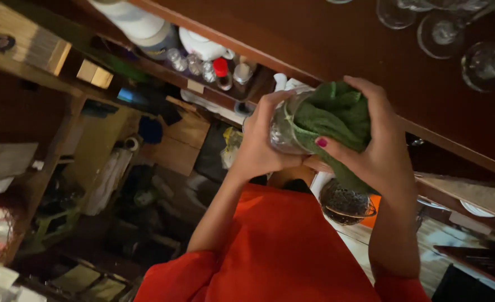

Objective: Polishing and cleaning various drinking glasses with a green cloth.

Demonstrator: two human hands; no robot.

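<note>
Gripping the glass [284,131] with our left hand [258,148], we press the green cloth [334,120] into its mouth with our closed right hand [376,151], at 1 o'clock from centre, below the wooden shelf [314,39].

Your view is dim and warm-toned, with the frame strongly tilted. The brightest light falls on the green cloth [337,120] and your orange sleeves [281,251]; the lower left sinks into deep shadow. Small glints show on the upturned wine glasses [454,33] at the upper right. Everything looks soft, and the shelf clutter at the left is grainy and smeared.
</note>
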